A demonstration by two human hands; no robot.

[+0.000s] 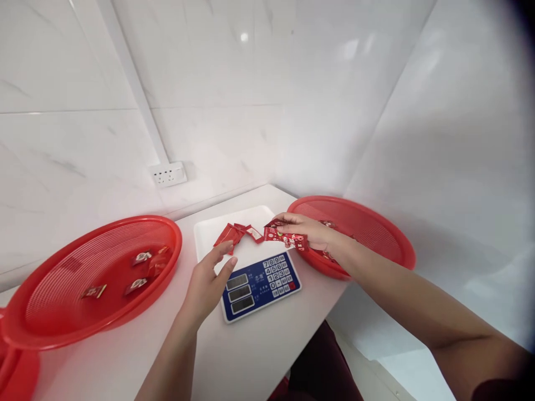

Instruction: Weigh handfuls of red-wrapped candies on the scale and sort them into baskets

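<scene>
The fingers of the right hand (303,227) are clamped on a red printed packet (286,237), with a darker bit of wrapper (273,223) just behind it; whether that is a second packet I cannot tell. The left hand (207,281) has its thumb and fingers apart with nothing between them. Its fingertips overlap the edge of the red packets (229,236) in the view, and contact is hard to judge.

The held packet is above the right part of the white pan (204,233), close to the right basket (395,239). As for how far things have got, it looks partway: a few packets lie on the pan, including one with a pale patch (254,234), one is in the grip and not yet set down, and more lie in the right basket and in the left basket (167,223). I cannot count them all, nor read a figure on the displays (239,293).

The held packet's long axis runs roughly left to right, its right end slightly lower in the view. The left end points towards the packets on the pan, the right end towards the right basket, and the printed side faces the wearer
</scene>
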